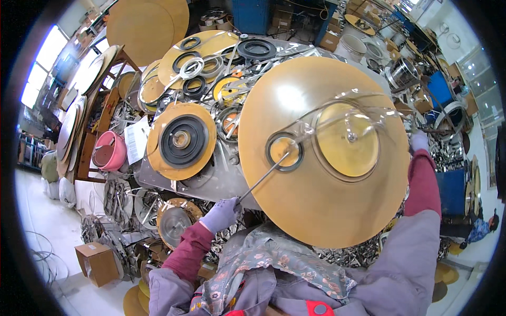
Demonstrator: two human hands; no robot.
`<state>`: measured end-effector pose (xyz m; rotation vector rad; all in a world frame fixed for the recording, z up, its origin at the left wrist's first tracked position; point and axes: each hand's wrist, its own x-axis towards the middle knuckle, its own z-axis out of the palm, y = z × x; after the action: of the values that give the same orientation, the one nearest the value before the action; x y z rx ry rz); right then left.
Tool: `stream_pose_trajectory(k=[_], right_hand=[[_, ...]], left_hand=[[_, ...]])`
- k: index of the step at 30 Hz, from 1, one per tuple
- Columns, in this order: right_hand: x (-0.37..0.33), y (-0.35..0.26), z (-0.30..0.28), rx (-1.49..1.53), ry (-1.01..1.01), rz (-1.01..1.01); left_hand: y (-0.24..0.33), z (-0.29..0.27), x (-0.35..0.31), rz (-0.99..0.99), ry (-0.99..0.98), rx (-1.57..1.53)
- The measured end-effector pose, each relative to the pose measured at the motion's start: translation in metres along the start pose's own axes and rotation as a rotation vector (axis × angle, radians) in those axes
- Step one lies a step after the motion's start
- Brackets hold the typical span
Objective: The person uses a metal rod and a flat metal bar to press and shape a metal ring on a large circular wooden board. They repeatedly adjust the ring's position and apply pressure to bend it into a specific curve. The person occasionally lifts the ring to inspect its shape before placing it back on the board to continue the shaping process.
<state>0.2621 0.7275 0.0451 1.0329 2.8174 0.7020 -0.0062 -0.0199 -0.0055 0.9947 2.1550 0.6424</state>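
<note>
My left hand, in a pale glove, is closed round a thin metal rod. The rod's far end meets a small dark ring lying on a large tan disc. Right of the ring, a round yellow plate sits on the disc with a small metal piece at its centre. A shiny, see-through streak, smeared by motion, crosses above the plate. Beyond the disc's right edge is my right hand, gloved, with its fingers curled; what they hold is too small to tell.
A smaller tan disc with black rings lies left on the grey table. Rings and metal strips crowd the table's back. A pink bucket stands left, a cardboard box on the floor. A person is at far right.
</note>
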Motion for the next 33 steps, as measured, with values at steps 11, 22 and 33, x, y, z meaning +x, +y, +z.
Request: stream_pose_trajectory(k=[11, 22, 33], right_hand=[[-0.237, -0.341, -0.160, 1.024, 0.142, -0.044], [-0.243, -0.225, -0.146, 1.405, -0.200, 0.466], [-0.469, 0.003, -0.043, 1.123, 0.063, 1.523]], left_hand=[[0.000, 0.001, 0.010, -0.020, -0.016, -0.043], [-0.015, -0.008, -0.008, -0.029, 0.043, -0.004], [-0.025, -0.012, 0.009, -0.062, 0.013, -0.030]])
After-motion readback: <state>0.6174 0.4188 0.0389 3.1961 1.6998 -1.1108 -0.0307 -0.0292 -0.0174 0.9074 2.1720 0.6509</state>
